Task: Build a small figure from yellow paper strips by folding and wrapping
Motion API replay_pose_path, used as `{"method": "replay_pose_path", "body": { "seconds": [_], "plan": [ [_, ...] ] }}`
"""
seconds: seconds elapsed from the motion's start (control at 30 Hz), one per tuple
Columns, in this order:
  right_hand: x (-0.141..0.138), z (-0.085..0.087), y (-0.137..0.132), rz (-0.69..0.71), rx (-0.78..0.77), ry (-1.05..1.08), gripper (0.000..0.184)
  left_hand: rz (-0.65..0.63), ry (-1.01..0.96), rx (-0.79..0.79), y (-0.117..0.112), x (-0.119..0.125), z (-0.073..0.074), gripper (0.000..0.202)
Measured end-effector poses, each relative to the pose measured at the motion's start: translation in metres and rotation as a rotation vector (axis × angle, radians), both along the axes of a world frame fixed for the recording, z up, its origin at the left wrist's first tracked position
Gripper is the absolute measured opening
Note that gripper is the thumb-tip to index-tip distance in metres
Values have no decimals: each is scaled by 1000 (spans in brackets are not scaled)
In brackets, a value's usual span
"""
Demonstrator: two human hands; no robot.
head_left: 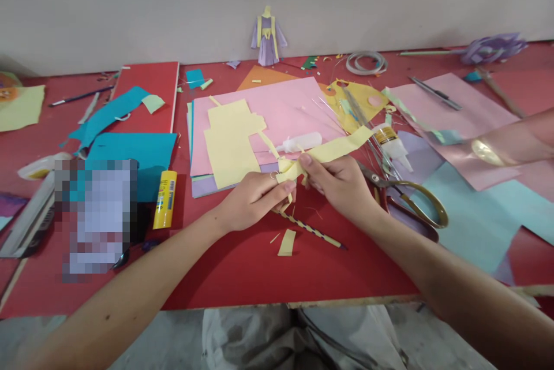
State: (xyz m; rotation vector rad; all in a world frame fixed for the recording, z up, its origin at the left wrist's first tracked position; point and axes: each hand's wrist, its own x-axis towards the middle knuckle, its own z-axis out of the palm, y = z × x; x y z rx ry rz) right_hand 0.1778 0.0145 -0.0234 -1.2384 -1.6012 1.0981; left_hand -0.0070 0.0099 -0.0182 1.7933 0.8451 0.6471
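Both of my hands meet over the red table, working a yellow paper strip (341, 147). My left hand (255, 200) pinches the folded left end of the strip between thumb and fingers. Closed on the strip just right of the fold, my right hand (333, 179) has its thumb on top; the long free end reaches up to the right. Under my left hand lies a striped pencil (314, 230), with a small yellow paper scrap (287, 243) below it. Cut yellow paper sheets (231, 148) rest on pink paper (285, 98) behind my hands.
Scissors (418, 202) and a glue bottle (392, 145) lie to the right, near another person's arm (519, 139). A glue stick (165, 200) and blue paper (147, 148) are at left. A paper doll (268, 38) leans against the wall.
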Motion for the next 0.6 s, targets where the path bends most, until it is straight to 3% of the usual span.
{"method": "replay_pose_path", "body": {
  "seconds": [0.6],
  "plan": [
    [1, 2, 2, 29, -60, -5, 51, -17, -21, -36, 0, 0, 1, 47]
  ]
}}
